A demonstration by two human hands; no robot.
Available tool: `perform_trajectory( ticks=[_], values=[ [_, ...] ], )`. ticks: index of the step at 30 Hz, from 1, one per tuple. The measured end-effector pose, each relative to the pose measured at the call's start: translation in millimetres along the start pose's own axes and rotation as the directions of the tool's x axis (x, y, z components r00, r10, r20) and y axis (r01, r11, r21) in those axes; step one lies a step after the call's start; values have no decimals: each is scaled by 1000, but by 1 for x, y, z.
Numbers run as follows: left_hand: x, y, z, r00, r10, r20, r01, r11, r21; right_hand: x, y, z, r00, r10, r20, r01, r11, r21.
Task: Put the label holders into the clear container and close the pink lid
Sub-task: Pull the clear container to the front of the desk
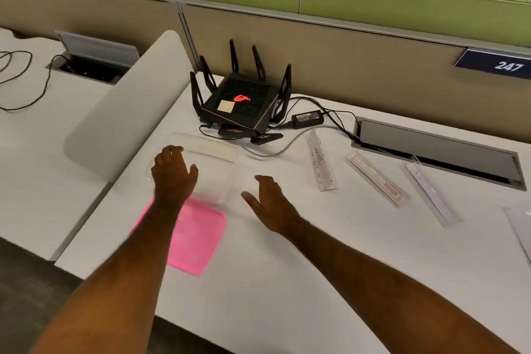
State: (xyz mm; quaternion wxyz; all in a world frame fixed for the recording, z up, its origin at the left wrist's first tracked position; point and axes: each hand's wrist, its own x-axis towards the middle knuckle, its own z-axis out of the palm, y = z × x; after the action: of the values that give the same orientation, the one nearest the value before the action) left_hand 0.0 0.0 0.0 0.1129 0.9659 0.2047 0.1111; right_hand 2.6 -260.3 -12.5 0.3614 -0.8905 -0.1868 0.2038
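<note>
A clear container (218, 164) stands open on the white desk, with the pink lid (195, 236) lying flat just in front of it. My left hand (172, 172) reaches over the container's left side with fingers spread and relaxed, and whether it touches the rim is unclear. My right hand (270, 198) hovers open to the right of the container, holding nothing. Three clear label holders lie further right: one with handwriting (321, 164), one with a red mark (376, 178), and one plain (431, 195).
A black router (241, 100) with upright antennas sits behind the container, its power brick (307, 118) and cables trailing right. A cable hatch (436, 149) is recessed at the back right. A paper edge (520, 227) shows far right. A grey divider (126, 106) stands left.
</note>
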Motion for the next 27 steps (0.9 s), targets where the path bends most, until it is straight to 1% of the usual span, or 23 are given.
perform_trajectory(
  ticks=[3,7,10,12,15,20,24,27],
  values=[
    [15,-17,-1,992,-117,55,116,993,19,12,-9,5,998,43,40,-47,995,87],
    [37,-37,4,962,-245,123,239,969,60,26,-21,12,984,115,139,-144,965,218],
    [48,-43,9,918,-368,149,358,929,88,35,-24,19,979,111,173,-154,954,258],
    [50,-44,14,894,-415,168,406,910,89,38,-26,24,976,98,196,-149,952,267],
    [50,-45,20,879,-441,180,439,897,52,40,-27,29,969,103,223,-166,944,285],
    [52,-47,22,875,-453,173,463,886,-24,42,-30,30,962,105,254,-188,925,330],
    [55,-42,18,867,-463,182,482,873,-78,43,-30,26,962,113,248,-191,928,320],
    [54,-37,11,873,-454,176,475,875,-96,43,-32,21,964,123,235,-201,915,349]
  ],
)
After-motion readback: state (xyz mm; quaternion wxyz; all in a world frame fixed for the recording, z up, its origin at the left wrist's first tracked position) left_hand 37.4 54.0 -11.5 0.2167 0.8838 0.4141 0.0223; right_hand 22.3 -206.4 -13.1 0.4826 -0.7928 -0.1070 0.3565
